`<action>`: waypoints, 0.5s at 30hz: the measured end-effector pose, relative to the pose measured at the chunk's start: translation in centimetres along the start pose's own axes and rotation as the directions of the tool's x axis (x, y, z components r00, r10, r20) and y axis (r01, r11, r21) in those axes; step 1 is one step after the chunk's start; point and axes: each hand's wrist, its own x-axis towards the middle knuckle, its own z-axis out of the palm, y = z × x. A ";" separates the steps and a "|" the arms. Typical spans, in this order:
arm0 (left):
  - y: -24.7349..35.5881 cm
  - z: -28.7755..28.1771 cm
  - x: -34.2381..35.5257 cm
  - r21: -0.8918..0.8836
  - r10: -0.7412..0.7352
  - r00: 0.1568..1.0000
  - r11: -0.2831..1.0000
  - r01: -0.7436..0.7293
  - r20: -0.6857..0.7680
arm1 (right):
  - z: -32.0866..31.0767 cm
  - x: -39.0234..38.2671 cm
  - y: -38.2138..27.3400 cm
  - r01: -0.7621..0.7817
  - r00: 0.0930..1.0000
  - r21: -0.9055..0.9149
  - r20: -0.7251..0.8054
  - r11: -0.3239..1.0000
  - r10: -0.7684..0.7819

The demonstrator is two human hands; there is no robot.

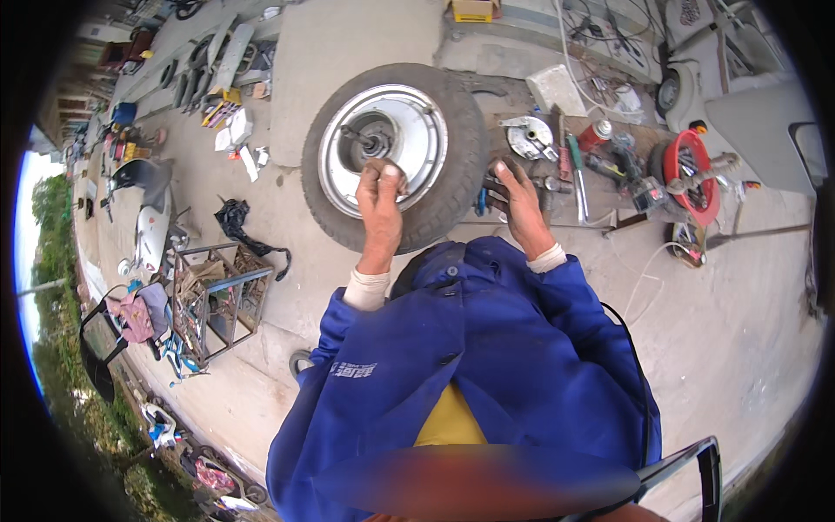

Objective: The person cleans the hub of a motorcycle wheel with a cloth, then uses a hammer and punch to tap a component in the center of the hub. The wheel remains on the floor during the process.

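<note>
A wheel with a black tyre (461,130) and a silver metal hub (417,143) lies in front of me, with an axle (355,133) standing out of the hub's recess. Over the near part of the hub is my left hand (381,204), its fingers curled in. Whatever those fingers hold, if anything, is too small to make out. My right hand (524,209) is just right of the tyre, its darkened fingers bent but apart. A small blue item (481,202) shows between the right hand and the tyre. Beyond that hand lies a silver brake plate (528,137).
To the right are a red spray can (596,134), a teal-handled tool (576,161), power tools (648,196) and a red basin (709,200) of metal parts. A metal-framed cart (222,300) and a black plastic bag (233,217) are at left. A pale block (557,90) lies beyond.
</note>
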 end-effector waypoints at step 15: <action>4.8 1.5 -0.6 0.717 0.352 0.936 0.647 -0.259 0.020 | -20.2 2.9 14.5 -0.291 0.925 -0.925 -0.337 0.243 -0.177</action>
